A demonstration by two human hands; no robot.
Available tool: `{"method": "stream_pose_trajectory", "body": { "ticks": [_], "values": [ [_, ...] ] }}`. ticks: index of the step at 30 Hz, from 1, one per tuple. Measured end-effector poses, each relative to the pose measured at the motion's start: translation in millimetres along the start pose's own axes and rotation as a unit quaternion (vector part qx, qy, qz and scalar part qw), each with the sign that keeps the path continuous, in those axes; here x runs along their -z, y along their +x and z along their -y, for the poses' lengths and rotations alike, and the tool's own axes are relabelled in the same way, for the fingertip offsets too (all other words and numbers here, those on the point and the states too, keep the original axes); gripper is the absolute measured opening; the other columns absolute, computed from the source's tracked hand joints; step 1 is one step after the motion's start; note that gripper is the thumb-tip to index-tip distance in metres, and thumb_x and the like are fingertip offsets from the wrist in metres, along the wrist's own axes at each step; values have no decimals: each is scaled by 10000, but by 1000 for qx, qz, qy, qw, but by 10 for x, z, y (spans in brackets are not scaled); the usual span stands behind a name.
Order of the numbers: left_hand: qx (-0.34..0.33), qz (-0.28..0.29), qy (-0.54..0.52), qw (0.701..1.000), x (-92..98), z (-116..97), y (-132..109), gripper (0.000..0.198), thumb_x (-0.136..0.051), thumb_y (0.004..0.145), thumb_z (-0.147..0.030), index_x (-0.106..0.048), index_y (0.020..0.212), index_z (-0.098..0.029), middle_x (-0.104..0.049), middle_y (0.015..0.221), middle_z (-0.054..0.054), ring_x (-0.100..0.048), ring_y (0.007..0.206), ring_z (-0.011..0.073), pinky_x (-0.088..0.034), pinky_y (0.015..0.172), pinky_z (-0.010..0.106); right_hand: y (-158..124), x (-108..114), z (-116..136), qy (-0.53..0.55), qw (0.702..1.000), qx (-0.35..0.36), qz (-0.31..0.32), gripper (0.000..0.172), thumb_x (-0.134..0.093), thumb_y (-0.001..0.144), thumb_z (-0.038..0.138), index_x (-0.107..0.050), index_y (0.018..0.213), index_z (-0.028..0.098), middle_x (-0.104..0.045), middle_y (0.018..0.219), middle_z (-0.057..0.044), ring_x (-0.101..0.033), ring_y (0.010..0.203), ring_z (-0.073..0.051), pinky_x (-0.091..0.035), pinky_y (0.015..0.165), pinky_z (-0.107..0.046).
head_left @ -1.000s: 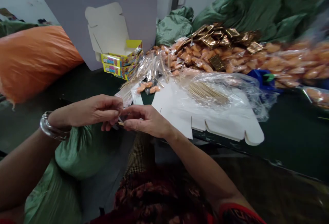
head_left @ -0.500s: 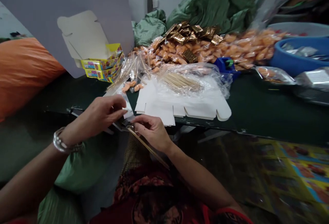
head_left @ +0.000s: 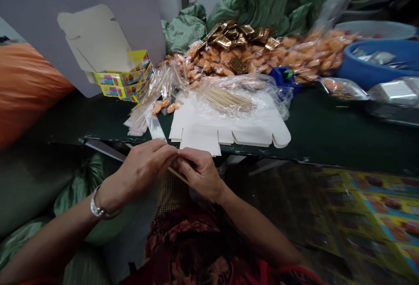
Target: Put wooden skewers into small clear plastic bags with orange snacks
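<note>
My left hand (head_left: 147,163) is closed in a pinch just off the table's front edge, its fingertips meeting those of my right hand. What it pinches is hidden behind the fingers. My right hand (head_left: 204,172) is closed around thin wooden sticks (head_left: 177,174), which slant down toward my lap beneath it. A narrow clear plastic sleeve (head_left: 156,128) lies at the table edge just beyond my left fingers. Small orange pieces (head_left: 161,107) sit behind it, beside bagged wooden sticks (head_left: 167,80). More wooden sticks (head_left: 229,100) rest in clear film on flat white cartons (head_left: 201,139).
Yellow printed boxes (head_left: 122,85) with a raised white lid stand at the left. Wrapped orange pieces and gold packets (head_left: 237,64) are heaped along the back. A blue basin (head_left: 356,69) and silver packs (head_left: 397,93) occupy the right. Green sacks (head_left: 78,187) lie below left.
My left hand has moved right and down, bringing its fingertips against my right hand's. The plastic sleeve shows more fully. The whole view has shifted slightly.
</note>
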State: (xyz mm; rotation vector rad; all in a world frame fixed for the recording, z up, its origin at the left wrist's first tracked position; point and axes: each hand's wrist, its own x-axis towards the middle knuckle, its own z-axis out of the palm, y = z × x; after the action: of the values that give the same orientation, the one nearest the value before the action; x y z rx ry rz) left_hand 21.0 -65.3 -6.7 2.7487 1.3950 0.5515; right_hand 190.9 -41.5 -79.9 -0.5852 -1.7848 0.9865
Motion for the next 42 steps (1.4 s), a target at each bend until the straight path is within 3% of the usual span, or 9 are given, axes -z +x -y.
{"method": "stream_pose_trajectory", "body": {
  "ticks": [8,14,17,19,21,26,29,37,42],
  "values": [
    [-29,-55,86,994,-201,-74,59,215,-432,888,-126,-608,767,-150,-602,689,31,-538,638,134,-405,596,236,-104,-18,-47,-59,997,34,-22,209,-466,904,140,-673,885,155,-656,712,-28,-597,644,-130,-478,622,-251],
    [206,-202,116,950,-155,401,-206,116,-537,831,-193,-647,825,-157,-637,704,2,-562,617,131,-423,594,240,-203,-32,-64,-32,994,-68,-85,192,-501,889,173,-691,897,147,-675,672,-25,-632,608,-128,-493,564,-221],
    [271,-112,1,956,-206,609,-718,156,-534,853,-263,-665,869,-181,-664,711,-14,-604,611,139,-459,581,236,-210,-27,-145,-2,988,-109,-111,169,-520,871,188,-686,871,154,-667,643,-11,-623,567,-119,-494,537,-208],
    [224,-6,-58,973,-280,552,-995,176,-508,865,-251,-674,864,-194,-696,785,9,-644,698,157,-502,649,249,-202,-58,-200,7,987,-121,-106,166,-519,863,186,-681,885,155,-659,632,-4,-606,536,-111,-494,524,-207],
    [183,12,-83,980,-338,345,-1073,212,-470,892,-196,-671,960,-202,-700,905,40,-650,810,156,-511,728,254,-194,-115,-233,1,988,-119,-98,183,-515,862,184,-681,932,154,-666,650,-5,-596,527,-106,-501,527,-212],
    [103,-143,-68,982,-383,-72,-503,193,-560,891,-182,-640,1066,-177,-667,892,51,-609,804,130,-491,723,225,-196,-225,-177,-50,993,-66,-88,241,-506,882,171,-676,1052,155,-729,847,-49,-658,646,-123,-542,624,-234],
    [64,-149,-53,985,-420,-34,-198,112,-574,891,-217,-650,941,-153,-653,811,41,-590,746,124,-481,686,220,-216,-197,-114,-97,992,-30,-78,270,-495,869,130,-677,1067,163,-738,920,-60,-689,733,-141,-553,690,-239],
    [-3,-116,20,993,-631,-61,-148,136,-495,897,-121,-629,894,-138,-643,783,55,-575,724,142,-477,680,244,-267,-118,-116,-157,984,-24,-83,214,-487,881,136,-673,985,149,-736,829,-64,-686,669,-139,-529,635,-218],
    [66,-194,51,977,-634,-21,-11,151,-514,832,-99,-638,767,-156,-618,678,24,-555,639,128,-459,627,237,-267,-106,-93,-142,986,-53,-71,210,-474,886,140,-670,962,135,-718,750,-56,-664,619,-130,-505,584,-211]
  ]
}}
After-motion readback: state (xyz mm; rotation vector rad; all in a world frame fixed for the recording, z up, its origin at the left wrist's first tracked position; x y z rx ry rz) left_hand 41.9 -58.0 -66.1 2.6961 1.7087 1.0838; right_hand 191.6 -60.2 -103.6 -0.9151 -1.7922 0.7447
